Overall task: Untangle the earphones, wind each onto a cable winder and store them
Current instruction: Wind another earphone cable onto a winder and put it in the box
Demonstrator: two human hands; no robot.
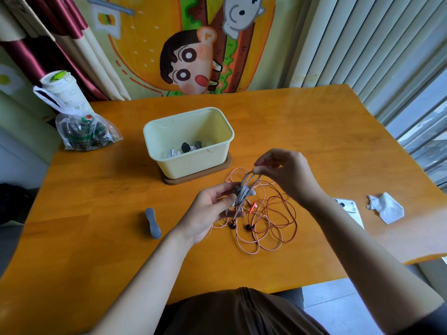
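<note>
My left grip clasped the winder while my right grip pinched the grey cable, which seemed light, limp and best held taut close in.

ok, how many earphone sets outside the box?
3: grey one, partly wound, between left hand and right hand; pink one and dark red one tangled on the table beneath. The tangle could hide another.

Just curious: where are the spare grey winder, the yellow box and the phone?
spare grey winder [153,223]: head view, its middle.
yellow box [191,165]: head view, front wall.
phone [350,210]: head view, its back.
</note>
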